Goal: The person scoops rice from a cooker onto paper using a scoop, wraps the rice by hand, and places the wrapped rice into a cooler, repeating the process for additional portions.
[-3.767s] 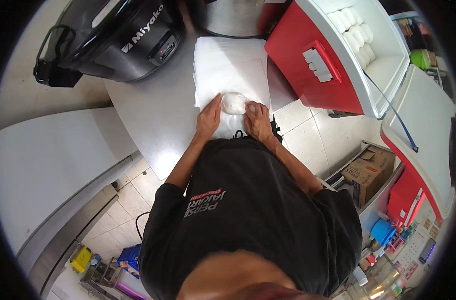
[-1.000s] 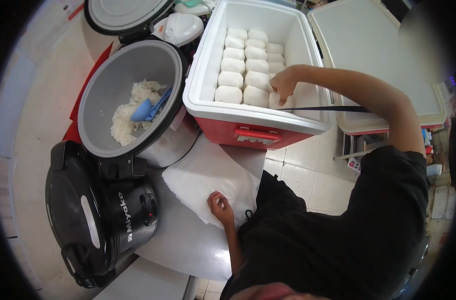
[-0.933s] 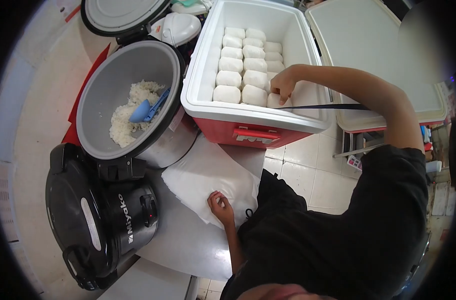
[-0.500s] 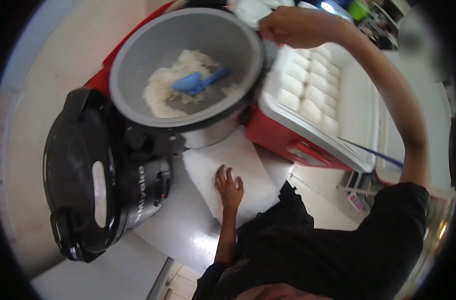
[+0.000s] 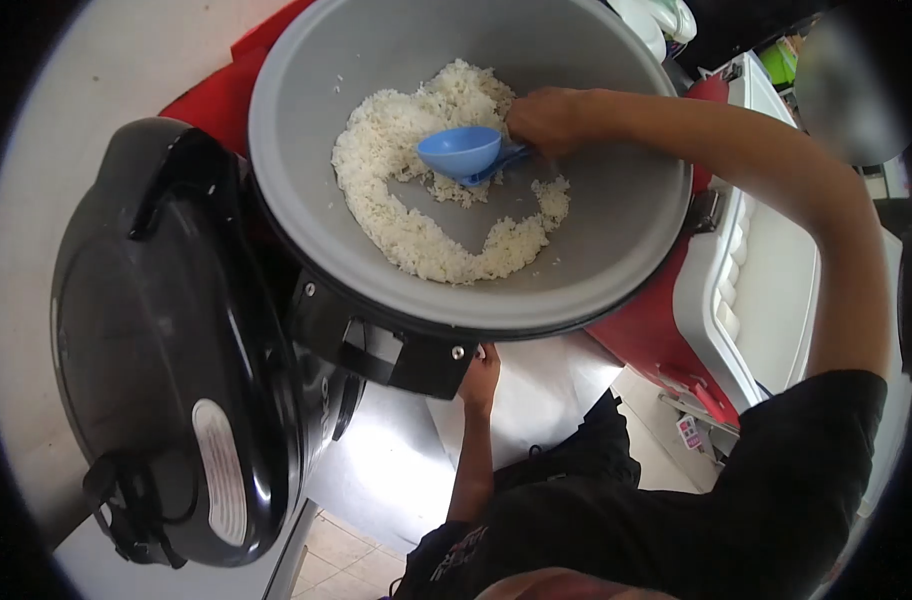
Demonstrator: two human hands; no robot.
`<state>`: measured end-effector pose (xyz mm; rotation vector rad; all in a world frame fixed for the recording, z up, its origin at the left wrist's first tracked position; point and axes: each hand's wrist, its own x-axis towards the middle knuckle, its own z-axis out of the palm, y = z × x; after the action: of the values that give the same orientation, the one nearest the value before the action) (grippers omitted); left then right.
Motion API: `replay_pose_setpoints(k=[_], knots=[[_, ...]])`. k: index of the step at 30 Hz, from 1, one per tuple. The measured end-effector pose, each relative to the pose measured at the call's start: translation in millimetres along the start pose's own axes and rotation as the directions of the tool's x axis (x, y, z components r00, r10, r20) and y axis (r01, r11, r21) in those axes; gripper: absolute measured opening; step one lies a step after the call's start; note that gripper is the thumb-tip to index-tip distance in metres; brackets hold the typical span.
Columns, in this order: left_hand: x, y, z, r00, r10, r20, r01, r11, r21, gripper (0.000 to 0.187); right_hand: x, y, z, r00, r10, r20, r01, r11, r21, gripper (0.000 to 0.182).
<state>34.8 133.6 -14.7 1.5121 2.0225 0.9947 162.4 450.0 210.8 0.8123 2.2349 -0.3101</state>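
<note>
Right hand on the scoop in the rice pot

The right hand (image 5: pixel 546 118) has its fingers clenched around the handle of the blue scoop (image 5: pixel 463 153), whose bowl sits among the cooked rice (image 5: pixel 406 215) inside the big grey pot (image 5: pixel 616 220). The left hand (image 5: pixel 481 375) rests on the white paper (image 5: pixel 536 395) on the counter (image 5: pixel 376 470), half hidden under the pot's rim; its fingers cannot be told. A black cooker (image 5: pixel 166 340) stands beside the pot.

Big rice pot (image 5: pixel 616 240) sits at the counter's (image 5: pixel 376 470) far edge, rice (image 5: pixel 406 190) in it w/ scoop (image 5: pixel 463 153) on top, right hand (image 5: pixel 544 118) on scoop handle. Closed cooker (image 5: pixel 166 340) just left of pot, touching. Cooler (image 5: pixel 746 290) off counter's right edge. Left hand (image 5: pixel 481 375) on paper sheets (image 5: pixel 546 385) at near edge, below pot.
</note>
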Motion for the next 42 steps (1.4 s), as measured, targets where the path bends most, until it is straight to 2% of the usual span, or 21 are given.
replay_pose_setpoints(k=[3,6,7,9,11,12,14,16,17,18,20,23,26,28,30,32,36,38,39,41,42], knots=[[-6,-7,1,0.976,0.206,-0.073,-0.201,0.977,0.073,0.011,11,3,13,0.980,-0.043,-0.195,0.033,0.998,-0.053,0.013],[-3,2,-5,0.987,0.135,-0.092,-0.141,0.987,-0.070,0.011,13,-7,5,0.998,-0.001,-0.059,0.001,1.000,-0.008,0.011],[-6,2,-7,0.999,0.026,0.019,-0.024,0.995,-0.093,0.014,15,-6,10,0.997,0.016,-0.077,-0.011,0.998,0.063,0.014],[-16,-17,6,0.997,0.068,-0.030,-0.072,0.990,-0.119,0.013,15,-5,19,0.995,0.031,-0.097,-0.019,0.993,0.121,0.016],[-12,-23,12,0.988,0.121,-0.092,-0.132,0.983,-0.128,0.012,9,-3,33,0.938,-0.093,-0.333,0.117,0.992,0.052,0.022],[-11,-21,13,0.991,0.080,-0.104,-0.095,0.984,-0.153,0.012,13,-3,32,0.937,-0.094,-0.338,0.117,0.992,0.049,0.022],[-5,-6,0,0.993,0.059,-0.105,-0.077,0.981,-0.178,0.012,17,-9,29,0.991,-0.122,-0.050,0.129,0.980,0.153,0.028],[5,19,-19,0.997,-0.049,-0.060,0.029,0.955,-0.295,0.012,16,-17,18,0.991,-0.133,-0.012,0.133,0.977,0.166,0.032],[1,1,-4,0.989,0.069,-0.130,-0.086,0.987,-0.133,0.014,13,-22,12,0.987,-0.158,0.042,0.148,0.972,0.180,0.038],[-2,-1,0,0.989,0.064,-0.135,-0.083,0.987,-0.141,0.014,8,-25,5,0.987,-0.157,0.047,0.146,0.974,0.172,0.038],[-3,6,-5,0.984,-0.073,-0.162,0.023,0.956,-0.292,0.014,-5,-35,-12,0.997,0.039,0.062,-0.066,0.852,0.519,0.040],[-14,-17,16,0.965,-0.219,-0.144,0.132,0.880,-0.455,0.014,-30,-31,-17,0.979,0.174,-0.107,-0.096,0.853,0.514,0.029],[-15,-31,26,0.983,-0.103,-0.153,0.057,0.960,-0.275,0.013,-48,-25,-43,0.949,0.313,0.032,-0.296,0.852,0.433,0.028],[-11,-19,17,0.985,-0.116,-0.129,0.076,0.958,-0.276,0.013,-26,-29,-23,0.953,0.300,0.028,-0.292,0.895,0.338,0.030],[-7,-17,14,0.986,-0.122,-0.117,0.087,0.960,-0.267,0.013,-1,-41,-7,0.960,0.280,0.009,-0.273,0.931,0.244,0.032],[-12,-26,21,0.989,-0.057,-0.139,0.040,0.991,-0.128,0.013,13,-75,-2,0.928,0.215,-0.305,-0.168,0.970,0.174,0.036],[-10,-28,11,0.992,0.003,-0.123,0.000,1.000,0.024,0.014,2,-108,-21,0.950,0.028,-0.311,-0.019,0.999,0.033,0.038],[-2,-6,0,0.993,-0.102,-0.052,0.100,0.994,-0.043,0.014,-15,-95,-16,0.927,-0.197,-0.321,0.183,0.980,-0.074,0.039],[-6,-6,3,0.994,-0.100,-0.039,0.098,0.994,-0.050,0.014,-21,-89,-15,0.932,-0.186,-0.313,0.174,0.983,-0.066,0.039],[-6,-13,12,0.979,-0.151,-0.140,0.088,0.923,-0.375,0.016,-33,-75,-24,0.922,-0.328,-0.207,0.374,0.893,0.251,0.038],[-9,-14,13,0.980,-0.148,-0.131,0.088,0.921,-0.379,0.016,-40,-69,-29,0.925,-0.320,-0.204,0.366,0.894,0.257,0.038]])
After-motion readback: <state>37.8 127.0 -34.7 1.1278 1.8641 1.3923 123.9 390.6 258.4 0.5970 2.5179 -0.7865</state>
